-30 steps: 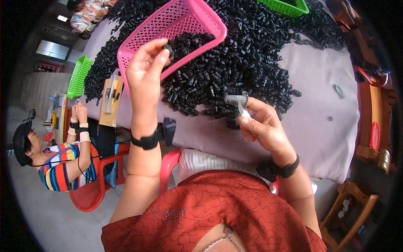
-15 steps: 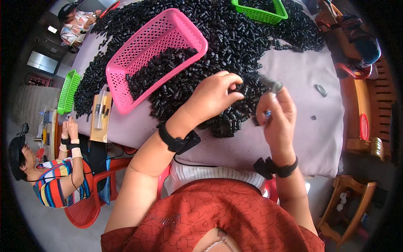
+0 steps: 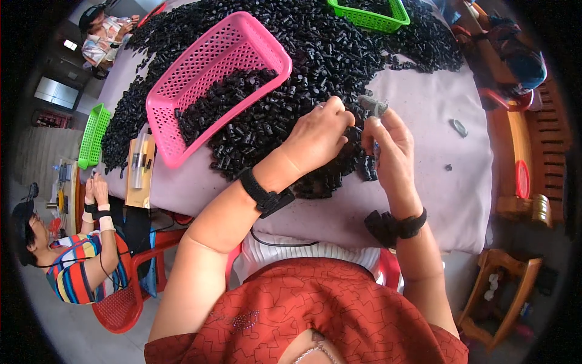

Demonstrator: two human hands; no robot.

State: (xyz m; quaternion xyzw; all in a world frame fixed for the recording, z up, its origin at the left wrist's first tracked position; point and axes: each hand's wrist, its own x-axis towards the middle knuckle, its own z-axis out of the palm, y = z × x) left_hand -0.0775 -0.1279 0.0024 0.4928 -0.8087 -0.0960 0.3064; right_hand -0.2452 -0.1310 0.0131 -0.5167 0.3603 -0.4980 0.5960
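My left hand [image 3: 316,136] is over the near edge of a heap of small black cylindrical parts [image 3: 315,67], fingers curled in toward the thumb. What it holds, if anything, is hidden. Close beside it is my right hand [image 3: 391,142], its thumb and fingers drawn together; a speck of blue shows there, too small to name. A grey, see-through covering [image 3: 373,105] sits at the tip of its index finger. A short gap separates the two hands. Left of them, a pink perforated basket [image 3: 159,124] stands tilted on the heap, partly filled with the same black parts.
A green basket [image 3: 370,19] stands at the far side, another [image 3: 93,136] at the left edge near a wooden board [image 3: 140,176]. A clear oval piece [image 3: 459,128] and a black bit [image 3: 448,167] lie on the cloth at right. Other people sit around the table.
My left hand has moved right, nearer to my right hand, which has risen slightly away from me. The grey fingertip covering is less blurred. The whole view has shifted a little.
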